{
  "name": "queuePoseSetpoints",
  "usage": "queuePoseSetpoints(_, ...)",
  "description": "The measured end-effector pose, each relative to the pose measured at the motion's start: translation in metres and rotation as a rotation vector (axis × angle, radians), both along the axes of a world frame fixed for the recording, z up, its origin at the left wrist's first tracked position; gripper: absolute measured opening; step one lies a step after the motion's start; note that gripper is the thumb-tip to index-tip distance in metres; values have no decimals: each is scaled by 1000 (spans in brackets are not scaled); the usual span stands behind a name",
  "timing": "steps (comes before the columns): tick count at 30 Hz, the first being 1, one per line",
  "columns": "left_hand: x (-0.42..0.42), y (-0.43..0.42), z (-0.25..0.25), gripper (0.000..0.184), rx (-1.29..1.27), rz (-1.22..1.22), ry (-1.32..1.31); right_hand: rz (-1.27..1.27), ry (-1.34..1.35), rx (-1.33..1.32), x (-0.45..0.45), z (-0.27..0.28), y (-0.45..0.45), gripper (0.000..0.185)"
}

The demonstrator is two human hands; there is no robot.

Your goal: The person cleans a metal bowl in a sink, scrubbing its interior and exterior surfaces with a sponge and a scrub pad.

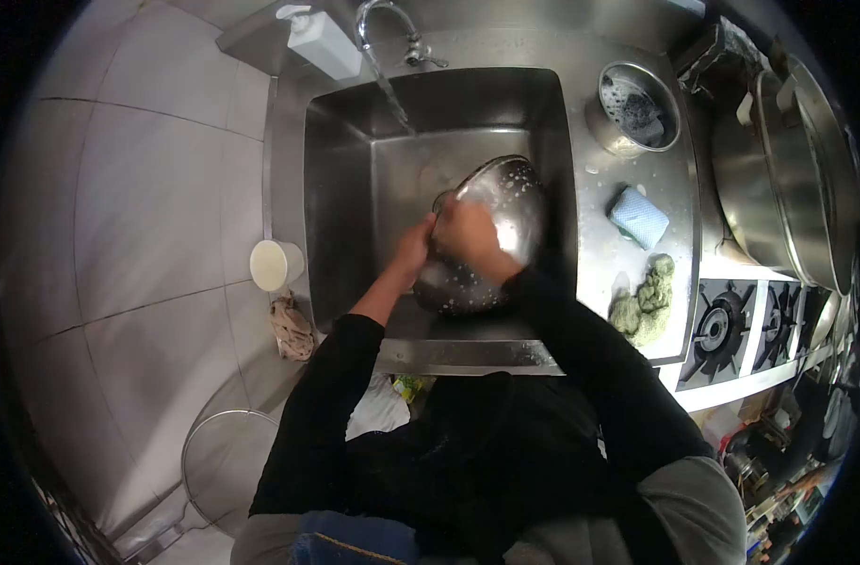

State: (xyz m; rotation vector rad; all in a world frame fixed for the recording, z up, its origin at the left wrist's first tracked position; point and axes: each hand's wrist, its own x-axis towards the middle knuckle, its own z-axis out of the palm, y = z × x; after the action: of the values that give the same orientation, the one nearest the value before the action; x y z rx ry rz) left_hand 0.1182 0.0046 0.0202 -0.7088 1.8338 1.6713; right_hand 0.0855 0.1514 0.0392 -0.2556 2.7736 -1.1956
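Observation:
A shiny metal bowl point(519, 202), spotted with white suds, is tilted on its side inside the steel sink point(345, 235). My left hand point(414, 248) is closed on the bowl's left edge. Against the bowl's surface is my right hand point(470, 231), smeared by motion; its fingers and anything under them cannot be made out. Water runs from the curved faucet point(385, 11) into the back left of the sink, apart from both hands.
A white pump bottle point(324, 42) stands behind the sink. On the right counter are a metal pot point(611, 132) with sudsy water, a blue sponge point(640, 218) and a green scouring cloth point(649, 306). Gas burners point(717, 328) lie further right. A white cup point(275, 266) is at the left.

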Motion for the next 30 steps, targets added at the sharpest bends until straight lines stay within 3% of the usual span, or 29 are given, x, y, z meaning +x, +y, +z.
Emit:
queuePoseSetpoints(2,7,4,13,56,191,28,85,69,27,-44,25,7,-16,17)
queuePoseSetpoints(5,5,6,27,54,95,17,-100,-89,-48,-4,-30,7,20,15)
queuePoseSetpoints(8,1,1,2,53,165,-21,22,-108,1,58,-27,5,15,16)
queuePoseSetpoints(9,-1,1,-4,53,169,-26,30,-1,11,141,-6,-20,-3,19)
queuePoseSetpoints(10,-1,-1,-10,53,184,-7,45,34,23,-17,20,-21,-17,22)
queuePoseSetpoints(11,4,-1,-10,54,197,14,50,57,-81,-73,27,15,-9,23)
queuePoseSetpoints(13,16,-2,-2,53,247,37,79,-4,-57,-5,1,-2,8,27)
queuePoseSetpoints(15,44,-7,-2,52,301,60,104,-233,-25,-68,-52,-11,57,27)
queuePoseSetpoints(17,65,-19,-18,53,207,72,146,-357,-465,-386,-93,-48,94,28)
queuePoseSetpoints(21,2,-8,6,54,193,86,45,-195,-82,-133,-62,-24,44,23)
queuePoseSetpoints(22,-31,0,13,54,-43,21,78,-227,25,-98,-35,-29,12,22)
queuePoseSetpoints(23,-52,6,16,55,-274,-41,119,-53,-4,-36,-10,0,-3,20)
queuePoseSetpoints(24,-53,9,7,55,-273,-38,130,-86,-1,-126,-1,3,-4,19)
queuePoseSetpoints(26,-39,12,-26,55,-618,7,386,-239,-4,-199,-19,-1,12,18)
queuePoseSetpoints(27,-26,13,-25,55,-617,-4,380,-343,-15,-175,-45,-9,37,18)
queuePoseSetpoints(29,-1,15,-8,55,-269,55,327,-453,-333,-224,-88,-27,91,18)
queuePoseSetpoints(30,-1,18,2,53,-396,-19,447,-467,-337,-231,-80,-30,87,18)
